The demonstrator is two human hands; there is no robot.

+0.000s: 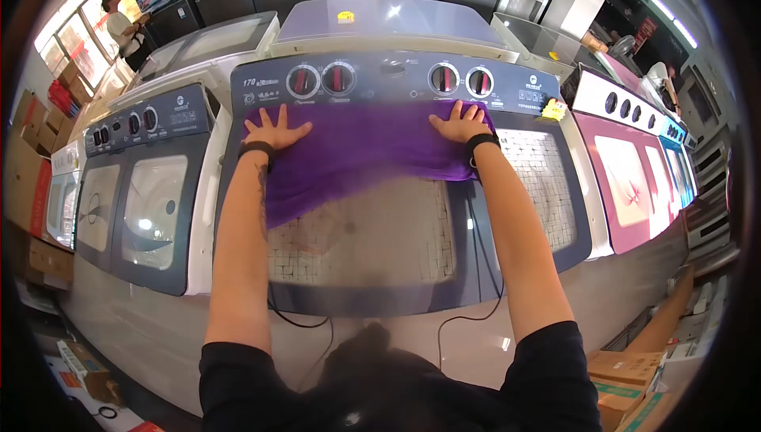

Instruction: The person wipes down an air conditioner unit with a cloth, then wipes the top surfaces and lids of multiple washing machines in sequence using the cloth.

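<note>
A purple cloth [365,143] lies spread across the upper part of a twin-tub washing machine [380,299], just below its control panel with red-marked knobs. My left hand [275,129] rests flat on the cloth's left end, fingers spread. On the right end, my right hand [462,124] presses down the same way, its fingers apart. Both wrists wear black bands. Below the cloth, the lid shows a brick-like pattern. A yellow tag [553,109] sits at the panel's right end.
Another grey washer [143,186] stands at the left, a pink one [622,170] at the right. More machines stand behind. A person [123,28] is at the back left. Cardboard boxes [626,368] lie at the lower right. Black cables [444,325] hang in front.
</note>
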